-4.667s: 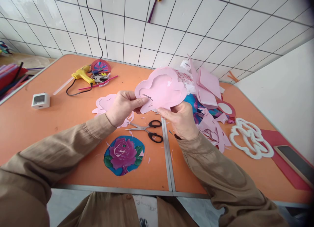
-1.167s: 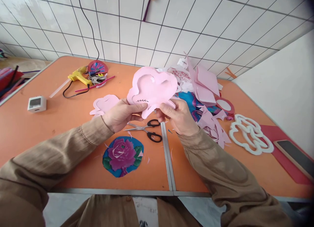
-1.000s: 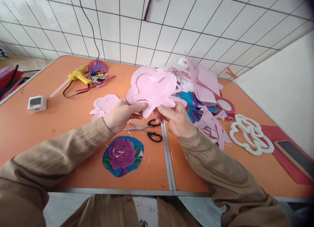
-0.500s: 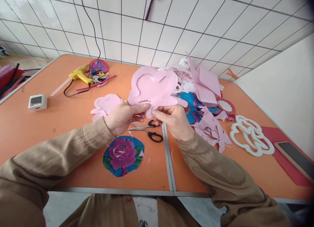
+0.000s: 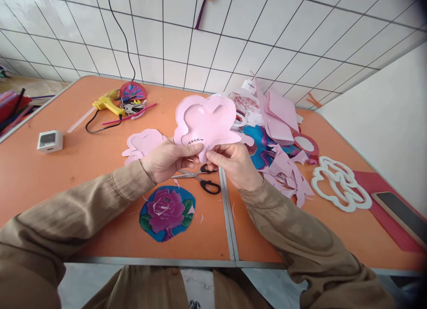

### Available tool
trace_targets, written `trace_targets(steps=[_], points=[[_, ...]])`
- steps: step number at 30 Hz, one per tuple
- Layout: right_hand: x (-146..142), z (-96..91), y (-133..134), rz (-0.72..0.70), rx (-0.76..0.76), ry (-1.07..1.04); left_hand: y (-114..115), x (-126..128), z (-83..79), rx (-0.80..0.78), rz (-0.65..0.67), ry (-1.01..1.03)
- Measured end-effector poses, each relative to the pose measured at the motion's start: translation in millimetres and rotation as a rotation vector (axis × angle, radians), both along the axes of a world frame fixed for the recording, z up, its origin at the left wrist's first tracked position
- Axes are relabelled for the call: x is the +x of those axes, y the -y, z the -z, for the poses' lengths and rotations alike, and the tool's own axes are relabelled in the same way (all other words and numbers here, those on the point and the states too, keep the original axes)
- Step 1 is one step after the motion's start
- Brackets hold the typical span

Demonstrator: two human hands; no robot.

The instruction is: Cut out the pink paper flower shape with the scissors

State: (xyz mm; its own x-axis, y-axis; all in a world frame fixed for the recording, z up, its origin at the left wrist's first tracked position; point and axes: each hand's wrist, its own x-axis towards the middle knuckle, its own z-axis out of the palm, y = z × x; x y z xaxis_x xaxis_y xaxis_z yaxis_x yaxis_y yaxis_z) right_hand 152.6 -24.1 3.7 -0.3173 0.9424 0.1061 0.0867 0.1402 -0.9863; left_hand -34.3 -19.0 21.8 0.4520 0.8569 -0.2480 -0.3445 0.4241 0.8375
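Both of my hands hold a pink paper cutout (image 5: 208, 118) up above the table, its lobed outline edged by a raised inner layer and a small dark leaf sprig. My left hand (image 5: 168, 158) pinches its lower left edge, thumb on top. At the lower right edge, my right hand (image 5: 233, 161) grips it between thumb and fingers. Below the hands lie scissors (image 5: 211, 186) with black handles, blades partly spread. Nearer to me is a blue fabric piece with a purple flower (image 5: 167, 213). A second pink cutout (image 5: 147, 142) rests beside my left hand, partly covered by it.
A yellow glue gun (image 5: 108, 103) with a cord lies at the back left, near a small white box (image 5: 50, 141). On the right are pink scraps (image 5: 288, 173), folded pink sheets (image 5: 280, 115), white cloud-shaped frames (image 5: 343, 184) and a phone (image 5: 400, 215) on red sheeting.
The upper edge of the held pink cutout has tipped slightly and shifted a little to the left. Both hands keep their grip in nearly the same place.
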Motion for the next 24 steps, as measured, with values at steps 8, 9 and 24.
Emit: trace_targets(steps=[8,9,24], points=[[-1.6,4.1,-2.4,-0.009,-0.1,-0.114,1.8,0.9,2.8,-0.002,-0.001,0.025],[-1.8,3.7,-2.5,-0.002,-0.108,-0.122,2.5,1.2,2.9,-0.006,-0.003,0.027],[-5.9,-0.5,-0.3,0.091,-0.124,-0.182,11.8,9.1,2.2,-0.11,-0.12,0.116]])
